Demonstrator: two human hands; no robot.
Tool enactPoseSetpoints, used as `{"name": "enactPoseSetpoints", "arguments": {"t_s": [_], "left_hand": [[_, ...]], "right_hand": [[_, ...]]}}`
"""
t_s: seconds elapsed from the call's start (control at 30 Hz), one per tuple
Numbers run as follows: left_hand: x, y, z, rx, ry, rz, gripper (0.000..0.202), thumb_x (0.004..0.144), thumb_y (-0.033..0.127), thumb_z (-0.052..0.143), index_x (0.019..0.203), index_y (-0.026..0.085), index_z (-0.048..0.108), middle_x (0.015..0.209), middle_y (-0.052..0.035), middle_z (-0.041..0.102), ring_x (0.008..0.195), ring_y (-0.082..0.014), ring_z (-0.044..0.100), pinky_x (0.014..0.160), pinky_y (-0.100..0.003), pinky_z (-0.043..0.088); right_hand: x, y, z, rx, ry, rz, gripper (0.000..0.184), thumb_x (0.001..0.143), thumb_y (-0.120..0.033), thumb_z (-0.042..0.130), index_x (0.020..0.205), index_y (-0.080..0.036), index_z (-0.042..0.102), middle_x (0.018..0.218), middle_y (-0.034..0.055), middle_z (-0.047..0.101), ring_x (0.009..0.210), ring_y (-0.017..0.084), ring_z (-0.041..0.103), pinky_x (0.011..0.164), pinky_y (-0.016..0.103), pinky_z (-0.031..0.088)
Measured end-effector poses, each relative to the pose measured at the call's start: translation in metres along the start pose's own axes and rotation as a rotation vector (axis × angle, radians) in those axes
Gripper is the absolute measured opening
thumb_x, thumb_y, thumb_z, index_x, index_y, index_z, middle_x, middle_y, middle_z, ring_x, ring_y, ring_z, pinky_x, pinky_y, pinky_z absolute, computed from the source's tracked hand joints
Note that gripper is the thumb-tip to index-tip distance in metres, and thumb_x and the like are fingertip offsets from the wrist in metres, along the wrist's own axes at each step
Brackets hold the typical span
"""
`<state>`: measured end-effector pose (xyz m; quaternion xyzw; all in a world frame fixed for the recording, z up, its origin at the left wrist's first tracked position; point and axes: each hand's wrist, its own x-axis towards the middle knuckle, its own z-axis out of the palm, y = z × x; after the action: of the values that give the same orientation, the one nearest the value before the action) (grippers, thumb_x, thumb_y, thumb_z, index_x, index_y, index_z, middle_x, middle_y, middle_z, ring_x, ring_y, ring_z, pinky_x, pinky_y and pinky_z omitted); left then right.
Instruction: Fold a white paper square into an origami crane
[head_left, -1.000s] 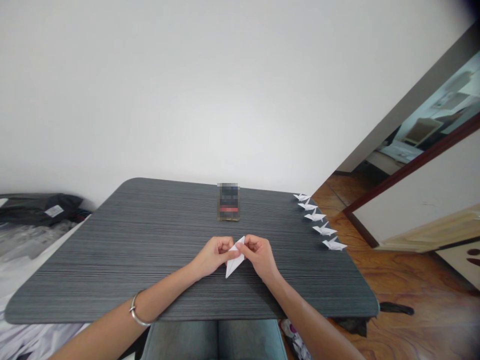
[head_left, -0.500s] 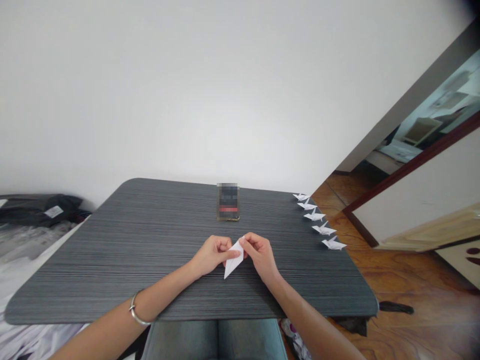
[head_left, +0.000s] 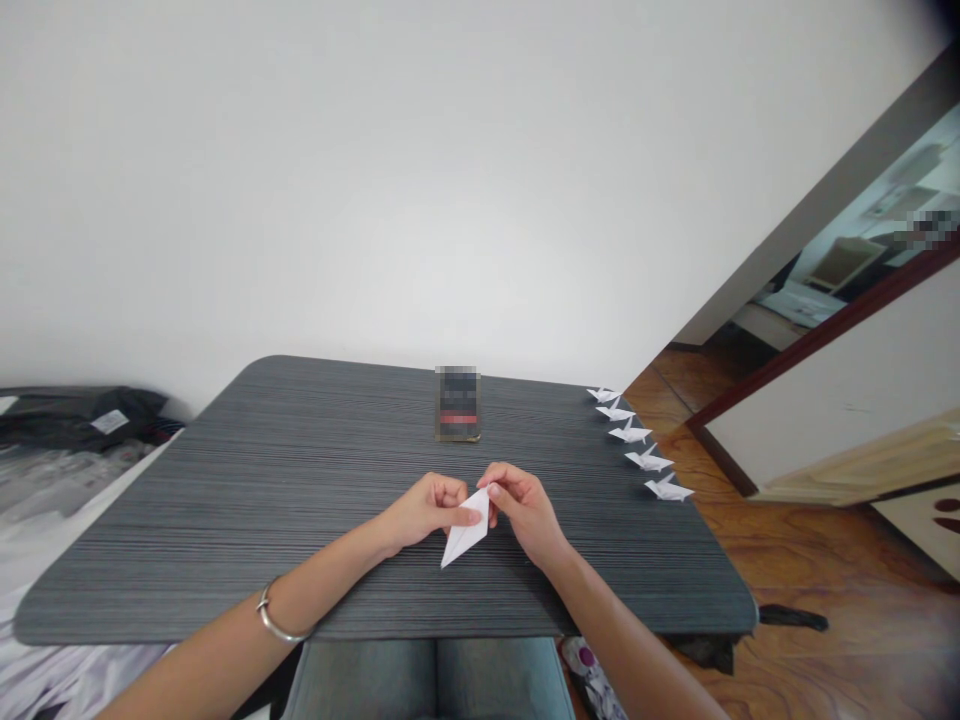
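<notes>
Fingers of the left hand (head_left: 421, 512), in the head view, are pressed closed on a folded white paper (head_left: 465, 537), thumb lying across its upper face. Fingertips of the right hand (head_left: 531, 512) are pinched together at its far corner. Between the 2 hands, the paper slants above the near half of the dark table (head_left: 270, 470), 1 sharp point aimed toward the person and leftward. Beyond it lies a dark rectangular object (head_left: 457, 400), its face pixelated. Along the table's right edge stand 5 folded paper birds (head_left: 667, 489) in a row. A silver bangle (head_left: 271, 615) circles the left forearm.
</notes>
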<state>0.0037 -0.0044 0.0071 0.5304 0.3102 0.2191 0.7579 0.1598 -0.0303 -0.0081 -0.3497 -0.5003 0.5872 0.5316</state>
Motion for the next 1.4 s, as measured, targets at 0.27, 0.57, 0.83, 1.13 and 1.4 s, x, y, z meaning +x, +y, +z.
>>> {"name": "enactPoseSetpoints", "arguments": {"t_s": [0.27,0.57,0.83,1.13,1.4], "left_hand": [[0.002,-0.002,-0.001,0.048,0.026,0.06,0.036,0.059,0.033,0.068,0.051,0.013,0.039,0.047,0.0053,0.05,0.042,-0.0035,0.04,0.042,-0.017,0.026],[0.005,-0.008,-0.002,0.099,0.034,0.077,0.035,0.061,0.034,0.067,0.053,0.013,0.041,0.049,0.0046,0.05,0.043,-0.004,0.039,0.043,-0.017,0.027],[0.007,-0.011,0.001,0.143,0.043,0.115,0.03,0.068,0.037,0.061,0.06,0.011,0.048,0.046,0.0067,0.042,0.042,-0.0031,0.032,0.041,-0.017,0.021],[0.006,-0.01,0.002,0.096,0.002,0.076,0.033,0.066,0.039,0.063,0.058,0.012,0.045,0.047,0.0055,0.045,0.042,-0.0039,0.035,0.041,-0.017,0.021],[0.005,-0.009,0.002,0.077,-0.003,0.115,0.032,0.066,0.036,0.063,0.057,0.012,0.045,0.046,0.0069,0.042,0.041,-0.0027,0.031,0.041,-0.017,0.019]], "right_hand": [[0.002,-0.002,-0.001,-0.05,0.092,0.071,0.015,0.071,-0.031,0.061,0.069,-0.016,0.062,0.052,-0.0038,0.053,0.041,0.006,0.044,0.04,0.017,0.037],[0.002,0.0,-0.001,-0.175,0.21,0.042,0.012,0.069,-0.027,0.062,0.071,-0.016,0.066,0.054,-0.0021,0.058,0.045,0.008,0.049,0.047,0.021,0.041],[0.0,0.002,0.005,-0.239,0.24,-0.062,0.012,0.073,-0.023,0.057,0.083,-0.017,0.06,0.057,-0.0037,0.054,0.047,0.008,0.048,0.048,0.021,0.041],[-0.004,0.002,0.007,-0.258,0.256,-0.128,0.012,0.075,-0.024,0.055,0.086,-0.02,0.055,0.055,-0.0051,0.046,0.047,0.009,0.044,0.047,0.021,0.038],[0.0,-0.002,0.003,-0.098,0.204,-0.018,0.02,0.079,-0.036,0.049,0.083,-0.018,0.056,0.054,-0.0028,0.053,0.048,0.01,0.048,0.048,0.022,0.04]]}}
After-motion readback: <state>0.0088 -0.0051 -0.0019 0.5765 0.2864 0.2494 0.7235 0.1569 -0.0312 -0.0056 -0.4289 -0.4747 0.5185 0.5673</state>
